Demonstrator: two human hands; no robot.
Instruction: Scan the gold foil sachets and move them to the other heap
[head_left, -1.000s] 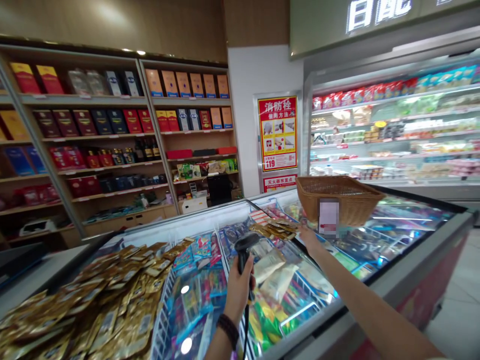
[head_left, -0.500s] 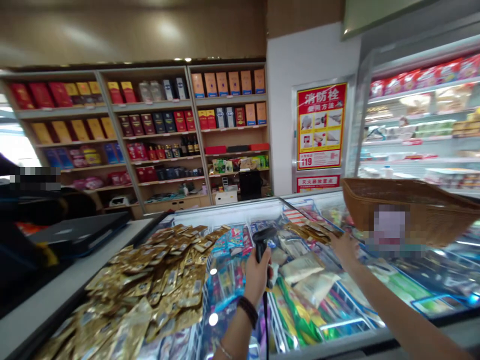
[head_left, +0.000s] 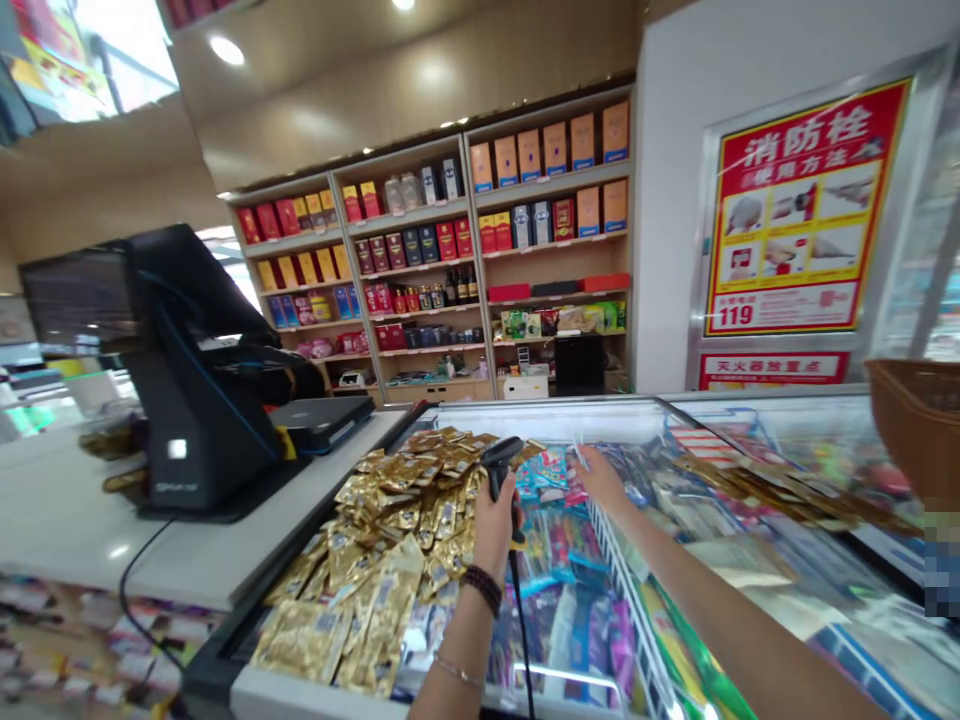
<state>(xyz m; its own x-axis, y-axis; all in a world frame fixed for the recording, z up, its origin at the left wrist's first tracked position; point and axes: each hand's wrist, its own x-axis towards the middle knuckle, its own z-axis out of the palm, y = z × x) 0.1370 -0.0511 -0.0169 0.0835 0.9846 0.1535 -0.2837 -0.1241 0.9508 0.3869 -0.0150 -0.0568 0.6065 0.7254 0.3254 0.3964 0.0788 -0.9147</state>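
My left hand (head_left: pixel 495 515) is wrapped round the handle of a black handheld scanner (head_left: pixel 501 455), whose cord hangs down over the freezer. Right of it, my right hand (head_left: pixel 594 472) is over the blue and pink packets (head_left: pixel 546 470), near a white basket edge; its fingertips are blurred and I cannot make out whether they hold anything. A large heap of gold foil packets (head_left: pixel 405 500) lies to the left of the scanner. More gold packets (head_left: pixel 787 485) lie in a spread row on the right.
A black point-of-sale terminal (head_left: pixel 202 400) stands on the white counter (head_left: pixel 247 535) at left. The chest freezer (head_left: pixel 480 410) holds wire baskets of packaged goods. A brown woven basket (head_left: pixel 911 430) is at the right edge. Shelves of boxes (head_left: pixel 442 240) stand behind.
The view has turned left, bringing the terminal into sight. My right hand has left the right-hand gold packets and come closer to the scanner, which my left hand still holds.
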